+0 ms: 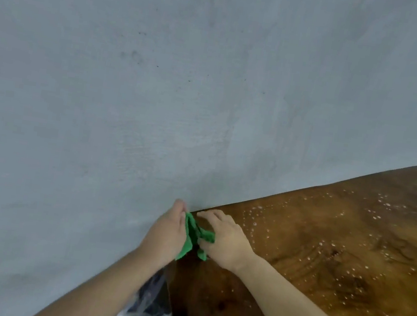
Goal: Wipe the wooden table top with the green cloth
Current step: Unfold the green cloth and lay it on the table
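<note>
The green cloth is bunched between both hands at the far left corner of the wooden table top. My left hand grips the cloth's left side, just off the table's edge. My right hand pinches its right side over the table corner. The dark brown, glossy table surface is dotted with many small water droplets across its middle and right.
A bare grey wall rises directly behind the table's far edge and fills most of the view. A crumpled clear plastic bag with dark contents sits below the table's left edge, under my left forearm.
</note>
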